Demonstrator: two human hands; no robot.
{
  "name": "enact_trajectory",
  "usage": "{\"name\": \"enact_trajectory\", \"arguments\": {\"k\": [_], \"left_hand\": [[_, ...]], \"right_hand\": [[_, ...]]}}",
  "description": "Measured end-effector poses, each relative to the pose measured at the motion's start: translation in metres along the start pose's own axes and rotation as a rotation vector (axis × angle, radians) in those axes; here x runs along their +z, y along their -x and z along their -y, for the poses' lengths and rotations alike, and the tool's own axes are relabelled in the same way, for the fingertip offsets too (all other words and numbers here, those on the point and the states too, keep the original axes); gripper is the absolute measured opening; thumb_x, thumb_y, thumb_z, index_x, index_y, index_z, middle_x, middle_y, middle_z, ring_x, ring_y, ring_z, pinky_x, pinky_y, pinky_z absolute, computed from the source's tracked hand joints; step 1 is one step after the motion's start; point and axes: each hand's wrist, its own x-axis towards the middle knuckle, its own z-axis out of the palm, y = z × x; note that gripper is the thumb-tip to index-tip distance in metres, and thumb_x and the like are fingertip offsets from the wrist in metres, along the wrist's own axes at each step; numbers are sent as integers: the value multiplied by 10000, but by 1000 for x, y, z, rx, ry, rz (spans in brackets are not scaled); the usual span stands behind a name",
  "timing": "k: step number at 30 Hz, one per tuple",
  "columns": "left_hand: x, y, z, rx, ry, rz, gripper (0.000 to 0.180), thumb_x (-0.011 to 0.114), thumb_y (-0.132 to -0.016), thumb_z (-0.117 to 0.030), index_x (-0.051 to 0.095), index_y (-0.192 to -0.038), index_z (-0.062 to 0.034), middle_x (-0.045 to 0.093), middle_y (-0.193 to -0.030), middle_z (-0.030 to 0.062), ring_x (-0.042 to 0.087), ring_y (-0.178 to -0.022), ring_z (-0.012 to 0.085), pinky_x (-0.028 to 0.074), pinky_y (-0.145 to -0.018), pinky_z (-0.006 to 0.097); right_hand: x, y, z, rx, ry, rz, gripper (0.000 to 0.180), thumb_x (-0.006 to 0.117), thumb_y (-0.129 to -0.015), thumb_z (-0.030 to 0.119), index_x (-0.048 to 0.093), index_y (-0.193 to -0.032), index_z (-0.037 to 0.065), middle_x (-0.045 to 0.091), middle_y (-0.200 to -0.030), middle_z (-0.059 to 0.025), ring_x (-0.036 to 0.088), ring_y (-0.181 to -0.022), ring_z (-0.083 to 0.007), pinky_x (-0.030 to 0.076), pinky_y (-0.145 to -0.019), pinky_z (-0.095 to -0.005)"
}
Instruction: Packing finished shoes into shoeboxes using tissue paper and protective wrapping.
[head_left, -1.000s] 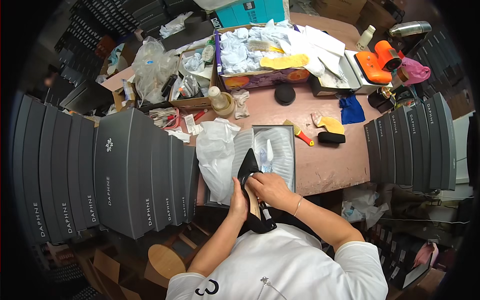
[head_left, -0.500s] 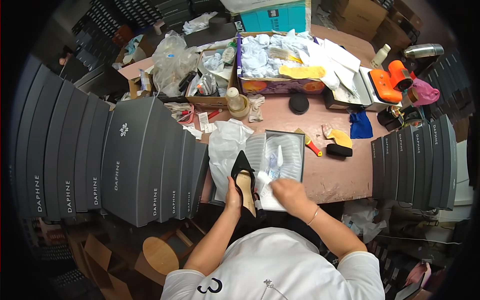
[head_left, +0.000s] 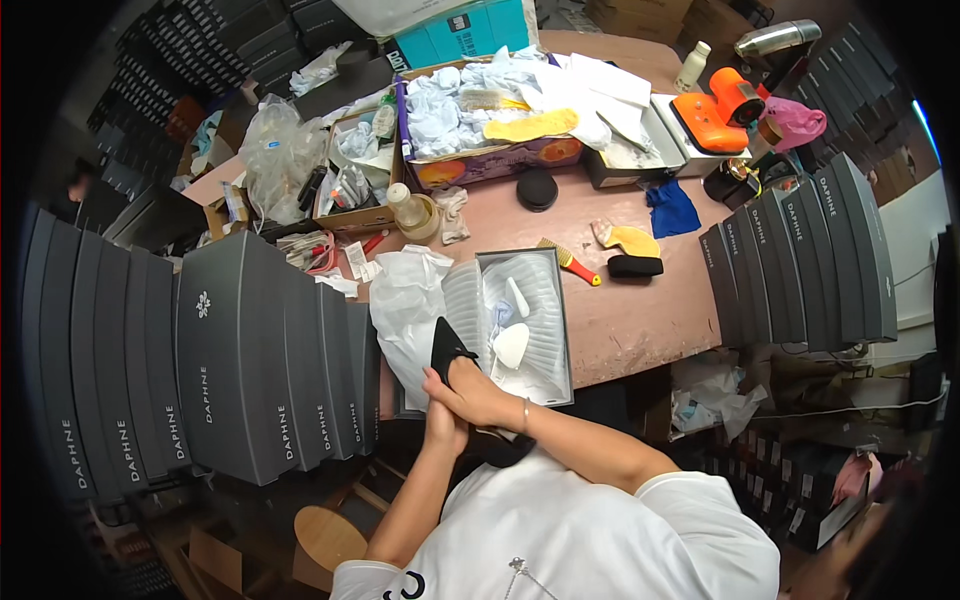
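Shoe (head_left: 444, 345) gripped in our left hand (head_left: 446, 427) at the tabletop (head_left: 640, 325)'s near edge, we seem mid-adjustment, right hand (head_left: 484, 398) grip unclear, steadiness likely needed next.

The right grip (head_left: 480, 398) overlaps the left grip (head_left: 445, 428), both forearms (head_left: 590, 443) angled inward.

Pinkish tbl (head_left: 650, 335) w/ brush (head_left: 579, 268), blu cloth (head_left: 673, 208), blk puck (head_left: 537, 189), gry box (head_left: 564, 330).

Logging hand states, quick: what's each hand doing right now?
Left hand: closed, holding the black shoe.
Right hand: across the black shoe, fingertips hidden; open or closed cannot be told.
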Motion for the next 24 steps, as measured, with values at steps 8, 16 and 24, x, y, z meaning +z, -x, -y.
{"name": "enact_trajectory", "arguments": {"k": [8,16,24], "left_hand": [[-21,-33,-17,-53,-62,-89,454,533,-886,-530,518,-1059,-110,591,-872,87,590,-728,220,510,-625,373],[2,-15,-38,68,-197,117,441,522,-945,-311,442,-1294,-53,584,-1003,117,623,-828,202,546,-694,339],[4,-4,-23,-137,137,287,606,401,-940,-530,437,-1296,-41,581,-1150,182,603,-1011,308,504,-885,444]], "right_hand": [[18,2,3,-144,-205,-38,767,384,-923,562,527,-663,-145,521,-549,-271,513,-517,-431,441,-569,-476],[-38,75,12,-50,-409,339,478,419,-985,321,446,-1231,-88,451,-1284,-254,464,-1176,-326,369,-1000,-368],[-72,47,-80,-163,793,-146,243,596,-762,71,633,-1002,73,583,-1128,-178,592,-982,-351,491,-820,-406]]}}
